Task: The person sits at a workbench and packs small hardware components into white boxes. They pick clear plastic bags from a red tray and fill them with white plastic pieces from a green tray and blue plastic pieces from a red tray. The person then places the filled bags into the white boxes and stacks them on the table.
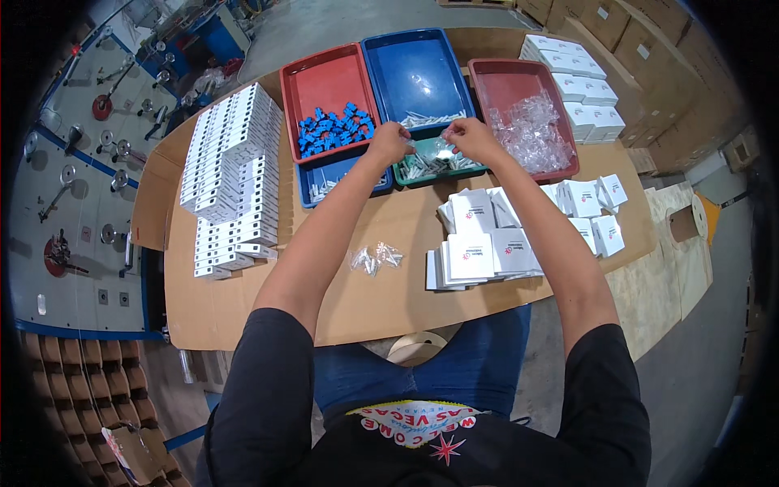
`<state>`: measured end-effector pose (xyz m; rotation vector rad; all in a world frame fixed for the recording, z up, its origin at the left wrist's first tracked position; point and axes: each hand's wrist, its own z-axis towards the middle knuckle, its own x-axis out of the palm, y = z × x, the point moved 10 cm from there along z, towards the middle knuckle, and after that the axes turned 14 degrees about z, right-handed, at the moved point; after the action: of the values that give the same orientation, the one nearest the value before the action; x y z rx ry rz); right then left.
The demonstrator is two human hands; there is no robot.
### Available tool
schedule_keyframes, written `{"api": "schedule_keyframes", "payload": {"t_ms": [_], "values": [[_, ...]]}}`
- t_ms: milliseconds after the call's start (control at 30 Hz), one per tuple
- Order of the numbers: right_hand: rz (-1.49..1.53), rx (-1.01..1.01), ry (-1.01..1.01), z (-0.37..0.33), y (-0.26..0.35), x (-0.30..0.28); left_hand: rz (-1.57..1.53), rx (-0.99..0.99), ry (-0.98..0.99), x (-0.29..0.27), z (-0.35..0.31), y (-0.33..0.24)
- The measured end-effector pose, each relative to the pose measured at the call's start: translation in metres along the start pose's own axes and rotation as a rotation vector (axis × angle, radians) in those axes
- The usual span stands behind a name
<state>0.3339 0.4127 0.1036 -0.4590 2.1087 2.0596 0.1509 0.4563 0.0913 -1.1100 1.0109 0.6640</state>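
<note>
Both arms reach far forward over the small green tray point(479, 171), which holds several grey-white screw-like pieces point(422, 166). My right hand point(477, 140) pinches a small clear plastic bag point(444, 148) above this tray. Level with it, my left hand point(390, 144) hangs over the tray's left end, fingertips pressed together. A clear glint shows at those fingertips, too small to name. Two filled clear bags point(376, 259) of white pieces lie on the cardboard tabletop point(357, 304) between my forearms.
Behind stand a red tray point(324, 77) of blue plastic pieces, a blue tray point(414, 69) of white pieces, and a red tray point(507, 77) of clear bags. White box stacks point(231, 162) rise at left. White printed packets point(479, 252) lie at right, with more white boxes point(584, 89) behind.
</note>
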Motion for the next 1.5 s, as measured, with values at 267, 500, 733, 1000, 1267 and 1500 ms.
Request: {"api": "schedule_keyframes", "payload": {"t_ms": [267,500,733,1000,1267,1500], "values": [[0.093,0.009,-0.023,-0.010,0.002,-0.002,0.062,0.152,-0.121,-0.010,-0.004,-0.015],[0.120,0.026,-0.015,-0.012,0.004,-0.002,-0.178,0.051,-0.107,-0.010,-0.005,-0.006],[0.140,0.030,-0.007,-0.015,0.001,-0.003,0.012,0.142,-0.166,-0.027,-0.009,-0.025],[0.183,0.122,0.026,-0.005,-0.020,0.003,-0.254,-0.035,0.059,0.007,0.002,0.005],[0.706,0.117,0.092,-0.015,-0.016,0.022,-0.935,-0.214,0.306,0.040,-0.020,-0.020],[0.666,0.197,0.107,-0.039,-0.028,0.004,-1.177,-0.311,0.400,0.053,-0.072,-0.037]]}}
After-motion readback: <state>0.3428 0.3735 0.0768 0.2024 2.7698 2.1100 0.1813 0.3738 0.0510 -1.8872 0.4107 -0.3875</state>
